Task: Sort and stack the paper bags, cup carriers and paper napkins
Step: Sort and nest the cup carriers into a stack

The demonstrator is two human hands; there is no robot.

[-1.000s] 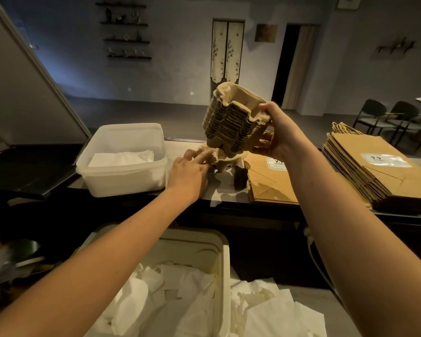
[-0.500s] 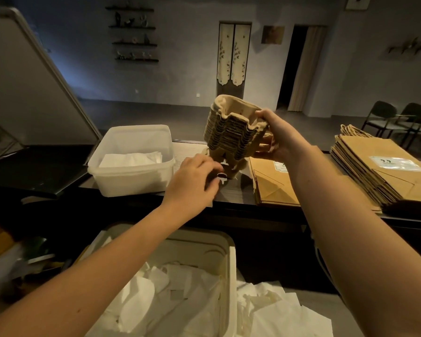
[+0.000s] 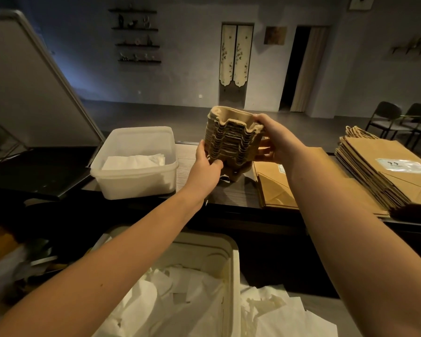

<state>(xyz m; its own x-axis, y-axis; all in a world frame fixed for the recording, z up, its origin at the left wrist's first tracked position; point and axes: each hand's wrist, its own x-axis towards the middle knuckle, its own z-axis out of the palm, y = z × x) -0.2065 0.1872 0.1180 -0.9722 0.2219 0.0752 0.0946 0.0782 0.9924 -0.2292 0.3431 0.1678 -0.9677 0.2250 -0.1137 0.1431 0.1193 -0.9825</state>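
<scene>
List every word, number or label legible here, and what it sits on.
"99", roughly: white label on the top of the paper bag stack; its smaller print is too blurred.
The small label on the flat paper bag: mostly hidden, unreadable.
No other text.

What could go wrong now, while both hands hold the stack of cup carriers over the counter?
1. The stack of cup carriers is tilted, and the left hand and right hand grip it only at its sides, so the lowest carriers might slip out.
2. If it is set down where it is, it may land partly on the flat paper bag beside it and stand crooked or topple.
</scene>
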